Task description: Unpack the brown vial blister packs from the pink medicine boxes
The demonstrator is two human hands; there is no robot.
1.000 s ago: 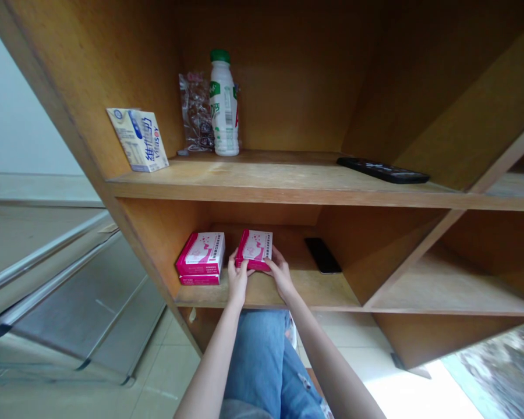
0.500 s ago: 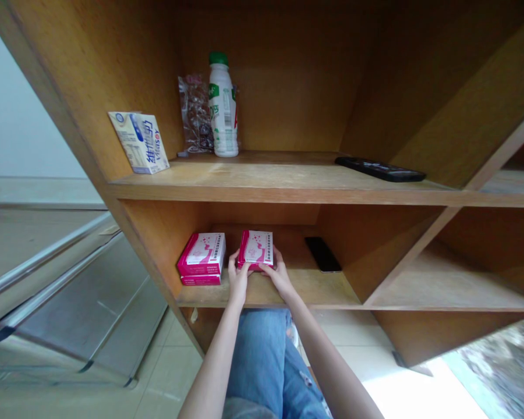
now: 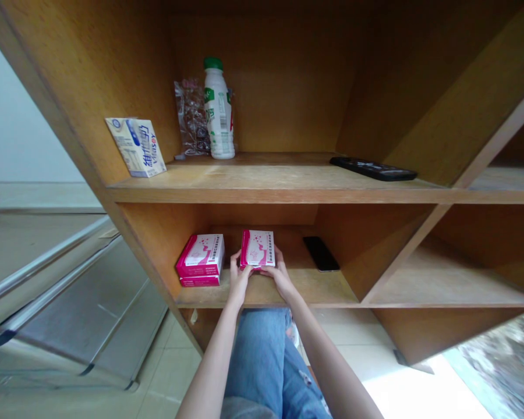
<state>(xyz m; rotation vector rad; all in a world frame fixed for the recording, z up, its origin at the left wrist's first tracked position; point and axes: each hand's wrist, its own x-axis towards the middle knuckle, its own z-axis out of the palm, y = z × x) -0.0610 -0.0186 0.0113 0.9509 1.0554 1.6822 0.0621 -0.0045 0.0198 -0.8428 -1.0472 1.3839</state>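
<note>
A pink and white box [image 3: 257, 248] rests on the lower shelf [image 3: 314, 288] of a wooden cabinet. My left hand [image 3: 237, 278] grips its left front corner and my right hand [image 3: 279, 272] grips its right side, fingers curled round the edges. To its left sits a stack of two more pink boxes [image 3: 201, 260], a small gap away. A black phone [image 3: 320, 253] lies on the same shelf to the right of my hands.
The upper shelf [image 3: 266, 183] carries a soy milk carton [image 3: 137, 145], a clear snack bag [image 3: 193, 117], a white bottle with a green cap [image 3: 219, 108] and a black remote [image 3: 372, 168]. A metal rack [image 3: 61, 279] stands at left on the tiled floor. My jeans-clad knees are below.
Both hands have turned the pink box a little so it lies squarer on the shelf, and nudged it slightly right and back. The camera has tilted a bit upward.
</note>
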